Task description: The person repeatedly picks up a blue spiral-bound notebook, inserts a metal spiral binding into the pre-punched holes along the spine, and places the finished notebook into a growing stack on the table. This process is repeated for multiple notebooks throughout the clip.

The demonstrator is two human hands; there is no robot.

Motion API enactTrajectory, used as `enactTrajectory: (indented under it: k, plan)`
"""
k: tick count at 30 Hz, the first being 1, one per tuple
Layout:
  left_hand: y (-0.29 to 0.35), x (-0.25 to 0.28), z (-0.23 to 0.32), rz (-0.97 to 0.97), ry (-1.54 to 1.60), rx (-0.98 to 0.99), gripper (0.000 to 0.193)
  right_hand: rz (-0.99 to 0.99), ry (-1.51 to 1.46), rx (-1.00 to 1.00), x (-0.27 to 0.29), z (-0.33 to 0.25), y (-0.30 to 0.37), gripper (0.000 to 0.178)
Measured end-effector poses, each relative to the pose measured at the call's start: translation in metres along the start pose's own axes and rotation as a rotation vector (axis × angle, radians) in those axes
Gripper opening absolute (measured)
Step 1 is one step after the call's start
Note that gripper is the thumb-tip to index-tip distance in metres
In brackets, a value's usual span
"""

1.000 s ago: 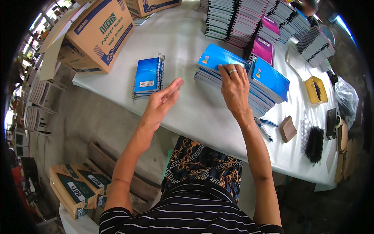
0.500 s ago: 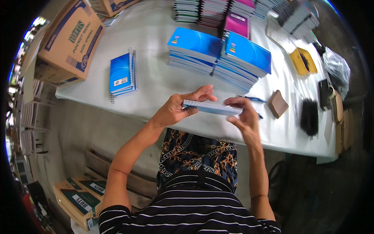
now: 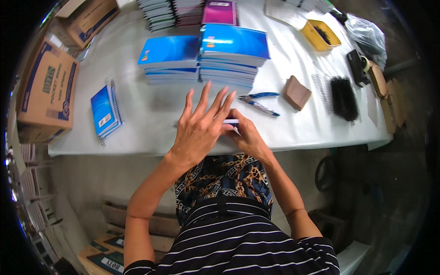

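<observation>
My left hand (image 3: 199,126) is spread over the near part of the table, fingers stretched toward the stacks and its back facing up. Beside it, my right hand (image 3: 248,134) is closed on a thin notebook (image 3: 232,122), of which only a short end shows; my left hand hides the rest. I cannot tell whether my left palm touches it. Blue-handled pliers (image 3: 262,95) lie open just beyond my right hand. Ahead stand two stacks of blue-covered notebooks, a left stack (image 3: 172,51) and a right stack (image 3: 234,43).
Several finished-looking spiral notebooks (image 3: 106,110) lie at left, near cardboard boxes (image 3: 48,87). To the right are a brown block (image 3: 297,93), black wire spirals (image 3: 343,98), a yellow tub (image 3: 321,35) and a plastic bag (image 3: 366,34). A magenta notebook (image 3: 220,13) tops a far stack.
My left hand has let go of the notebook's left end and spread open over it. My right hand has moved left with the notebook. The view has shifted to the right.
</observation>
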State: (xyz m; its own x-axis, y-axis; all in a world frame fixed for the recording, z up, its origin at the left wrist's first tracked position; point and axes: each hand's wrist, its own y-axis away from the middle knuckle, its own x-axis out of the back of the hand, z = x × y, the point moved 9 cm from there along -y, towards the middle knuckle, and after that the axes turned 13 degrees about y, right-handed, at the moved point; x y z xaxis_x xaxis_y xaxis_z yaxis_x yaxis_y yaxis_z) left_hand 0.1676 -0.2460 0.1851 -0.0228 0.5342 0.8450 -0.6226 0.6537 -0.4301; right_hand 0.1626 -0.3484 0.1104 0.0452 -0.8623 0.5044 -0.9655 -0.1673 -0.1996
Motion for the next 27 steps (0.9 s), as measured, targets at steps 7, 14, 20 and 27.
enactTrajectory:
  k: [7, 14, 20, 27]
  plan:
    - [-0.003, -0.023, -0.002, -0.006, 0.112, -0.051, 0.059, 0.616, 0.886, -0.324, 0.278, 0.123, -0.012, 0.019]
    - [-0.001, -0.02, -0.006, -0.019, 0.075, -0.016, 0.064, 0.42, 1.223, -0.575, 0.306, 0.173, -0.016, 0.02]
    - [-0.003, -0.024, -0.012, -0.042, 0.095, -0.003, 0.064, 0.318, 1.071, -0.218, 0.274, 0.105, -0.025, 0.024]
    - [-0.002, -0.022, -0.013, -0.04, 0.1, 0.015, 0.062, -0.013, 0.224, 0.06, 0.08, -0.026, -0.017, 0.015]
